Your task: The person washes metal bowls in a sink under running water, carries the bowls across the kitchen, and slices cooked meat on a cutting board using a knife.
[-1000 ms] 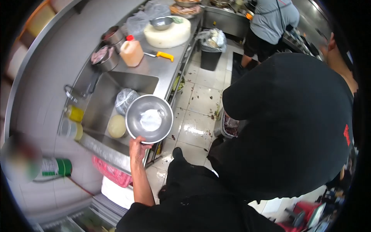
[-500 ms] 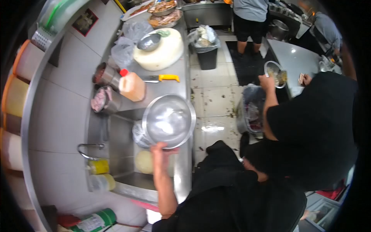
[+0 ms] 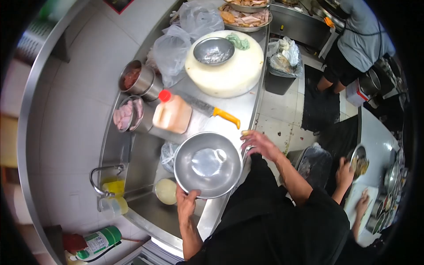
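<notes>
L hand [image 3: 187,205]: grip clamped on near rim of metal bowl [image 3: 208,170], thumb over edge. Bowl held above R side of sink [image 3: 143,196]; contact w/ sink edge can't tell. R hand [image 3: 261,145]: grip apart, fingers slightly bent, just beside bowl. Knife [image 3: 218,112] flat on bench [image 3: 212,128], nr R hand; jug [image 3: 173,117] upright, L of knife.

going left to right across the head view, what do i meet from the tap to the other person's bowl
Tap → jug → steel bowl → right hand → black floor mat → other person's bowl.
</notes>
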Tool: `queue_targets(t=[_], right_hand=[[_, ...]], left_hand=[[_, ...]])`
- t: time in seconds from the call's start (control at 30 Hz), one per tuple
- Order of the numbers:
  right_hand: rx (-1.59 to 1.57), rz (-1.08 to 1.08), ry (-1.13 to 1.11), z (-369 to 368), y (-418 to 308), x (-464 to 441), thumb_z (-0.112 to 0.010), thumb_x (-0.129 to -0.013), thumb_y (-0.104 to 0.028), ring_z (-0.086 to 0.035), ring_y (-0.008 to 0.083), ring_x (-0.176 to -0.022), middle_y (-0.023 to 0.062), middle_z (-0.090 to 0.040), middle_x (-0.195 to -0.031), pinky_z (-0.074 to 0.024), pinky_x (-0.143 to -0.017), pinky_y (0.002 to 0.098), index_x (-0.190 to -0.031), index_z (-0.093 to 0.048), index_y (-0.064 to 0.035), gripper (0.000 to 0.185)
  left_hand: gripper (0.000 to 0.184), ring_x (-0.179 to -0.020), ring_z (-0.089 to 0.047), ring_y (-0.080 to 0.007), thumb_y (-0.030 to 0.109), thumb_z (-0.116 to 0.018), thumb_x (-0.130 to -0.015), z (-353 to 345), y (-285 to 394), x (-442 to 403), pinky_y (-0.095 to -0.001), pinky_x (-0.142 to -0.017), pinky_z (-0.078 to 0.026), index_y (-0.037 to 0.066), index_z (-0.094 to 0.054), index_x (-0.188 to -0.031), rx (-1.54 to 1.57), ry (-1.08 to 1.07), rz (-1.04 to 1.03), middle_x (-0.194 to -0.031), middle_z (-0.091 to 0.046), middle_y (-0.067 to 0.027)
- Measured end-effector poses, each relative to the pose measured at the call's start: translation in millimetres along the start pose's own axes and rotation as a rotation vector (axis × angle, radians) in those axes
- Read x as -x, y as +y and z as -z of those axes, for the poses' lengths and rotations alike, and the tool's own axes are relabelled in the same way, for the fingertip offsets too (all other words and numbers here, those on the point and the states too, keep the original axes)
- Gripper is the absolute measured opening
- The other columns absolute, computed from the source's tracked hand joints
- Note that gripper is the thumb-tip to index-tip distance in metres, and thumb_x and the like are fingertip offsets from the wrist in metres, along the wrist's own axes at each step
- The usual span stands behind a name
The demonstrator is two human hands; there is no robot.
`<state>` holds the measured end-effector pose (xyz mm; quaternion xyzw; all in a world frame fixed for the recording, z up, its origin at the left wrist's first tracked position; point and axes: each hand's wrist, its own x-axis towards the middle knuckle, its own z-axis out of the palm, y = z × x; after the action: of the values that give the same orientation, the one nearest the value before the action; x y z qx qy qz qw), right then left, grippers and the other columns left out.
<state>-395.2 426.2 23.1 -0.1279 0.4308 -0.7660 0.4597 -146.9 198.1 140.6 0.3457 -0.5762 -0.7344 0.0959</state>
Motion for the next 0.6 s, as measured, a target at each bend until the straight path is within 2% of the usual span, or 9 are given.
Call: queue_targets(t=[0.03,0.07,0.13,0.17,0.27,0.33,0.37,0.47,0.6], right_hand=[[0.066,-0.066,-0.114,-9.4,-20.1,-6.3,-0.065,-0.089,-0.054,-0.058,0.028,-0.113,0.0144,-0.051,-0.136,-0.0556,-0.089,0.0461,-0.146,-0.038,-0.0067,0.079],[0.079,-0.102,-0.166,-10.6,-27.1,-9.6,-0.068,-0.092,-0.035,-0.055,0.0252,-0.119,0.0142,-0.048,-0.141,-0.0558,-0.088,0.0372,-0.148,-0.035,-0.003,0.072],[0.326,-0.081,-0.15,-35.5,-62.6,-15.4,-0.072,-0.09,-0.022,-0.052,0.021,-0.122,0.0128,-0.048,-0.142,-0.0534,-0.09,0.0337,-0.149,-0.032,-0.0023,0.075],[0.467,0.018,0.014,-25.2,-54.9,-19.3,-0.071,-0.088,-0.012,-0.056,0.0172,-0.114,0.0118,-0.059,-0.13,-0.0515,-0.089,0.0317,-0.142,-0.045,-0.0004,0.061],[0.387,-0.175,0.366,27.1,-61.3,-23.8,-0.068,-0.088,-0.009,-0.063,0.0179,-0.1,0.0108,-0.069,-0.11,-0.0518,-0.088,0.0328,-0.125,-0.06,0.0019,0.039],[0.456,-0.123,0.592,63.1,-80.4,-15.5,-0.067,-0.085,-0.008,-0.066,0.0193,-0.087,0.0099,-0.072,-0.096,-0.0529,-0.082,0.0337,-0.109,-0.068,0.0024,0.026],[0.459,-0.148,0.665,86.2,-92.8,-6.8,-0.065,-0.084,-0.008,-0.067,0.0203,-0.085,0.012,-0.072,-0.096,-0.0534,-0.08,0.0342,-0.109,-0.068,0.0035,0.027],[0.443,-0.055,0.916,138.0,-122.7,20.4,-0.057,-0.081,-0.005,-0.069,0.0232,-0.08,0.0172,-0.071,-0.09,-0.0542,-0.075,0.0357,-0.107,-0.067,0.007,0.03],[0.599,0.015,1.318,249.4,-115.2,-6.5,-0.052,-0.079,-0.005,-0.071,0.0264,-0.076,0.0211,-0.069,-0.086,-0.0577,-0.061,0.0384,-0.113,-0.06,0.0107,0.038]], left_hand=[[0.064,-0.079,-0.068,-0.0248,-0.008,-0.055,-0.072,-15.7,8.2,-9.7,-0.0329,-0.056,-0.06,-0.001,-0.042,-0.135,-0.034,0.015,-0.039,-0.105,-0.063,-0.0158],[0.064,-0.084,-0.067,-0.0237,-0.007,-0.055,-0.071,-37.5,16.5,-19.2,-0.0328,-0.062,-0.058,-0.001,-0.044,-0.134,-0.043,0.049,-0.027,-0.106,-0.064,-0.0141],[0.064,-0.093,-0.065,-0.0216,-0.005,-0.056,-0.069,-79.2,32.5,-38.2,-0.0327,-0.074,-0.056,-0.001,-0.049,-0.133,-0.07,0.121,-0.012,-0.107,-0.064,-0.0106],[0.067,-0.082,-0.068,-0.0216,-0.013,-0.05,-0.072,-87.7,24.9,-54.6,-0.0302,-0.058,-0.058,0.002,-0.042,-0.137,-0.055,0.055,-0.065,-0.11,-0.063,-0.0145],[0.059,-0.081,-0.068,-0.0193,-0.001,-0.062,-0.088,-129.4,15.1,-86.4,-0.0278,-0.062,-0.055,0.003,-0.039,-0.142,-0.079,-0.091,-0.112,-0.11,-0.065,-0.013],[0.058,-0.08,-0.068,-0.018,0.007,-0.065,-0.092,-136.9,26.1,-105.8,-0.0271,-0.064,-0.053,0.003,-0.039,-0.143,-0.013,-0.224,-0.021,-0.105,-0.068,-0.0125],[0.057,-0.079,-0.068,-0.0173,0.011,-0.066,-0.093,-139.9,28.3,-113.6,-0.0267,-0.065,-0.052,0.003,-0.039,-0.143,0.024,-0.295,0.037,-0.103,-0.069,-0.0123],[0.038,-0.076,-0.068,-0.0183,0.02,-0.064,-0.097,-135.4,34.8,-146.2,-0.0273,-0.065,-0.052,0.002,-0.055,-0.128,-0.048,-0.156,0.019,-0.097,-0.07,-0.0131],[0.032,-0.075,-0.07,-0.023,0.026,-0.063,-0.097,-136.0,42.5,-188.8,-0.0299,-0.062,-0.054,0.002,-0.059,-0.119,0.028,0.009,0.029,-0.096,-0.069,-0.0159]])
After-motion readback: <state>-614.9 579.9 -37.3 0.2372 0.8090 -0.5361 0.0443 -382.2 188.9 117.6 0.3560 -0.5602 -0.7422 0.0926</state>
